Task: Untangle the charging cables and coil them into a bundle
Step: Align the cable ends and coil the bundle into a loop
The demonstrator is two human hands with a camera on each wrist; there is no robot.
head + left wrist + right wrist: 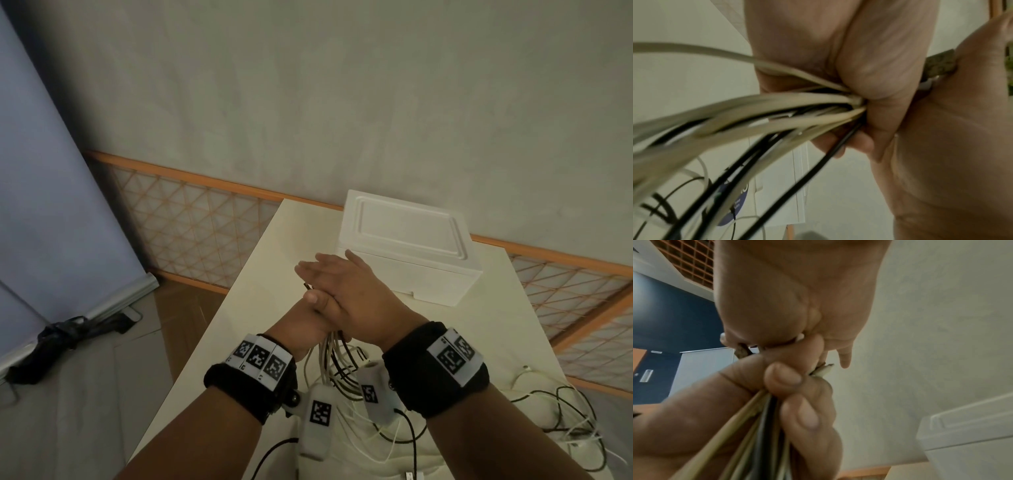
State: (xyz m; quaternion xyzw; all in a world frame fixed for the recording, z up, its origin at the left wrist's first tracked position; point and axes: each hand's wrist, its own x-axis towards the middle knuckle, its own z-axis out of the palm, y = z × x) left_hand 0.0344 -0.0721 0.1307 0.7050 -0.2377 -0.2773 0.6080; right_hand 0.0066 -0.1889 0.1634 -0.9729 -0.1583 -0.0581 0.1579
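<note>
White and black charging cables (337, 359) are clenched as a bunch in the left hand (308, 320), raised above the cream table (260, 291); more lie loose near right. The right hand (356, 291) lies flat across the fist, fingers (310, 270) straight. A white foam box (407, 246) sits beyond. Wristband markers carry no readable text.

The charging cables (337, 363) are showing cream-white and black. The foam box (407, 246) is looking white on the cream tabletop (274, 274). Black wristbands (250, 387) are carrying white tags (260, 358) with black square patterns.
</note>
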